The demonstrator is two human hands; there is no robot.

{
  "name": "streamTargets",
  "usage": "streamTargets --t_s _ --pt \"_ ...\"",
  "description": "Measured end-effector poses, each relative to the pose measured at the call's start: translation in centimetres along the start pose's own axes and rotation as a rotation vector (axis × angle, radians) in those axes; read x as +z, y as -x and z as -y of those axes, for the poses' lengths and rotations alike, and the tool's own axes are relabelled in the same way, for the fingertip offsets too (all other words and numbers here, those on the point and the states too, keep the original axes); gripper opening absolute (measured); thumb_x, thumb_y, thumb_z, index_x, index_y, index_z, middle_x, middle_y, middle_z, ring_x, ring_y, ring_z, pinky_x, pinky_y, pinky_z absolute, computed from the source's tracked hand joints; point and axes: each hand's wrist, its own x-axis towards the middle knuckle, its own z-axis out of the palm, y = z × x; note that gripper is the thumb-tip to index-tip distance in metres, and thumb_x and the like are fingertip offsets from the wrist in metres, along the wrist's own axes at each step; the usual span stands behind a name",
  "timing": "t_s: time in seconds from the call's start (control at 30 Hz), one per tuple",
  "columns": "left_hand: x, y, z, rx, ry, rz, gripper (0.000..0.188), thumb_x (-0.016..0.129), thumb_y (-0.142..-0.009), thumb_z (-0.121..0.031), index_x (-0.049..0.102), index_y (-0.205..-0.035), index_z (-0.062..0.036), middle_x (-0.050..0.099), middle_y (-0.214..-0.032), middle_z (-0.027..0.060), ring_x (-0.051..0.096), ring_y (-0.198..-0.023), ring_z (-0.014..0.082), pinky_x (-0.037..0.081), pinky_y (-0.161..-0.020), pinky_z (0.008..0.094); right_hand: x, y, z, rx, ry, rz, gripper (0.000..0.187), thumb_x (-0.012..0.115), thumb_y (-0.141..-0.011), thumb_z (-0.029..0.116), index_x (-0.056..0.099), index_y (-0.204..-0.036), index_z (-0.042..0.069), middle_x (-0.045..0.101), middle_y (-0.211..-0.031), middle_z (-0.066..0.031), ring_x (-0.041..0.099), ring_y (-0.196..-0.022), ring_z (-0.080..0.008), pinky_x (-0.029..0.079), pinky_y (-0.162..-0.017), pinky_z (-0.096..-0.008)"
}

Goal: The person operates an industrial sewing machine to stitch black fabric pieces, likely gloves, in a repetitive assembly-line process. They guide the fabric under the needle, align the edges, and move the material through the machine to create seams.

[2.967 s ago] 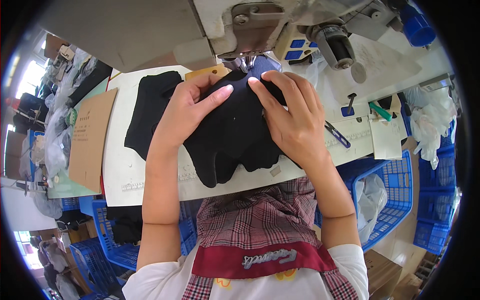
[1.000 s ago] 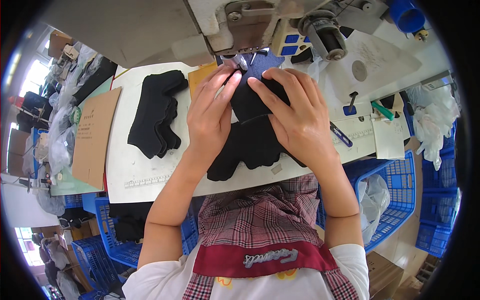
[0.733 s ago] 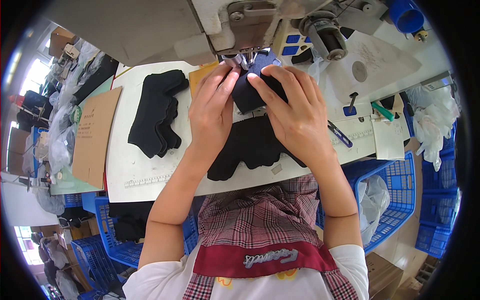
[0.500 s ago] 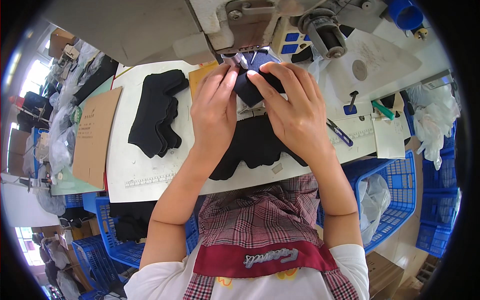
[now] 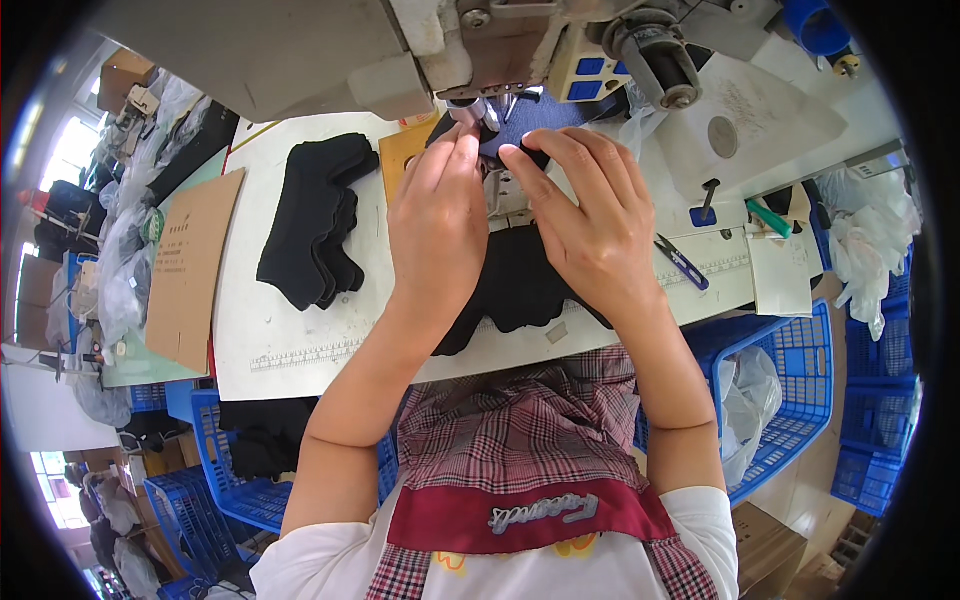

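Under the presser foot of a sewing machine lies a dark fabric piece, blue-looking in the machine's light. My left hand is closed, its fingertips pressed together on the fabric's left edge, close to the foot. On the other side, my right hand pinches the near right edge between thumb and forefinger. Below both hands, a black cut fabric panel with a wavy edge lies on the table, partly hidden by my left wrist. A stack of similar black panels lies farther left.
The machine head overhangs the work from above. Thread snips lie right of my right wrist. A measuring tape runs along the table's front edge. Blue baskets stand at both sides below, and a cardboard sheet leans left.
The fabric in my hands has gone farther under the foot and flattened; its dark flap no longer hangs between my hands. My left hand has shifted slightly right.
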Motion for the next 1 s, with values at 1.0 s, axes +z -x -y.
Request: streamTargets --t_s 1.0 --pt "0.6 -2.3 0.3 -0.162 -0.007 0.159 0.015 0.058 -0.082 0.002 0.066 -0.094 0.0048 0.066 -0.086 0.0178 0.064 -0.078 0.0367 0.052 -0.070 0.0438 2.9 -0.6 -1.5 0.115 -0.123 -0.222 0.013 0.072 -0.082 0.006 0.068 -0.094 0.002 0.065 -0.092 -0.0065 0.069 -0.089 -0.0290 0.057 -0.078 -0.0371"
